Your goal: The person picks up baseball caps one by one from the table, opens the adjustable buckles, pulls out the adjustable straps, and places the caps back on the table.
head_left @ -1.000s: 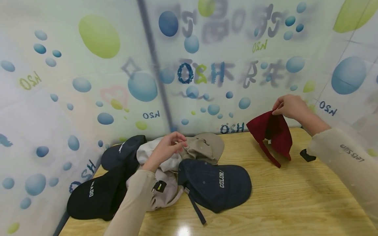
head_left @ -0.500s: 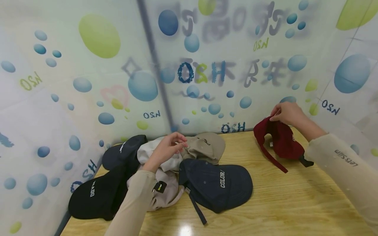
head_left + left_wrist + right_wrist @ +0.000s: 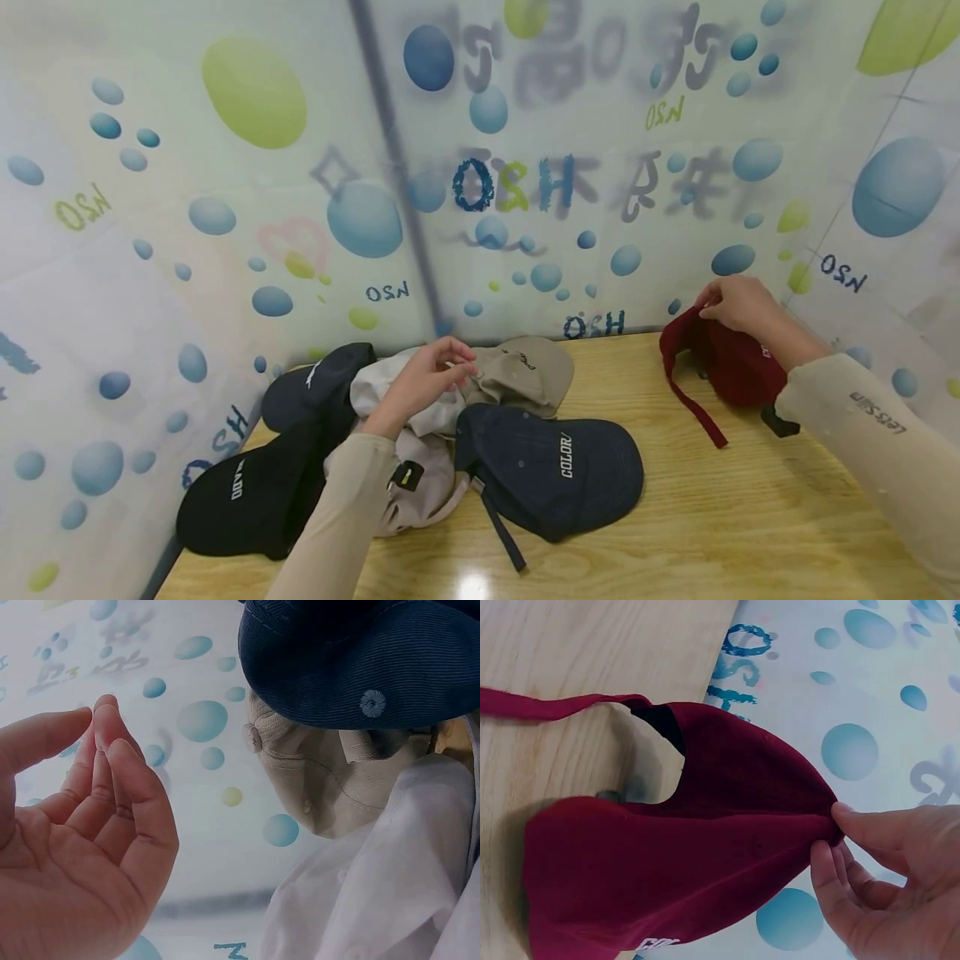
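Dark red cap (image 3: 738, 367) held in a narrow pinch by right hand (image 3: 742, 304), thumb against fingertips, only a gathered peak of fabric between. Hangs directly below that grip, body slanting down and to the right along its long axis, partly hidden behind wrist and sleeve. With loose strap (image 3: 697, 408) below-left of the grip, free end low and pointing down; curved gap between strap and body, also below-left. White lettering on the body, below-right of the grip. Can't tell whether touching the table (image 3: 675, 533) at the low end. Can't make out the brim.

Nearer hand by far: right. Left hand (image 3: 431, 371) well left of the grip, over white cap (image 3: 435, 417), thumb close to fingertips, nothing held. Also left of the grip: beige cap (image 3: 528, 375); then navy cap (image 3: 562, 475), nearer the viewer, bare table separating it from the red.
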### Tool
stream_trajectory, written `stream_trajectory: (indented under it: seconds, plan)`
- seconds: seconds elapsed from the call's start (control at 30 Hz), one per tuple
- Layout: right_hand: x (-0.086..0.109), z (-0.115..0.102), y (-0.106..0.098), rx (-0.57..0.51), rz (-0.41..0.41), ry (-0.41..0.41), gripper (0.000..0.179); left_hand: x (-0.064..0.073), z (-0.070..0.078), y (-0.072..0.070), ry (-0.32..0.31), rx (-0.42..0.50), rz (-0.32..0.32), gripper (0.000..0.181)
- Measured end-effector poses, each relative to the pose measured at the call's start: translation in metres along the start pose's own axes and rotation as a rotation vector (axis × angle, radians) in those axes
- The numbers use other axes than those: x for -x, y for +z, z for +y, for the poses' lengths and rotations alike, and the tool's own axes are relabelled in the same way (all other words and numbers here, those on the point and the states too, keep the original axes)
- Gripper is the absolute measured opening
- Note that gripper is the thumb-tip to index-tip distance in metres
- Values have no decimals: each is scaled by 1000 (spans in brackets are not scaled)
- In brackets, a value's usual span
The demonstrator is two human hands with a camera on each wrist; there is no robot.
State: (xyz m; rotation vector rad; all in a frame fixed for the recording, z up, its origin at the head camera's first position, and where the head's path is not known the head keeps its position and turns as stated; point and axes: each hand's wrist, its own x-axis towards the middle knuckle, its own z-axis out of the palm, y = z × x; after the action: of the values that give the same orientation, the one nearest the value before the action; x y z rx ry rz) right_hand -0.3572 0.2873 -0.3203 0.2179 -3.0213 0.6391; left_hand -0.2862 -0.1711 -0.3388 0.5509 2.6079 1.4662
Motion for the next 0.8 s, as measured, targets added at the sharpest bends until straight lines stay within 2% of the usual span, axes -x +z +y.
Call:
stream_trajectory:
  seconds: [0.17, 0.53, 0.8]
  plan:
    - [-1, 7, 4, 21, -3, -5, 23, 0, -1, 1, -17, 9, -3, 25]
    - [-3, 19, 11, 78, 24, 5, 24, -2, -2, 2, -14, 6, -1, 26]
    - [-6, 26, 17, 79, 32, 16, 24, -2, -2, 2, -3, -23, -13, 24]
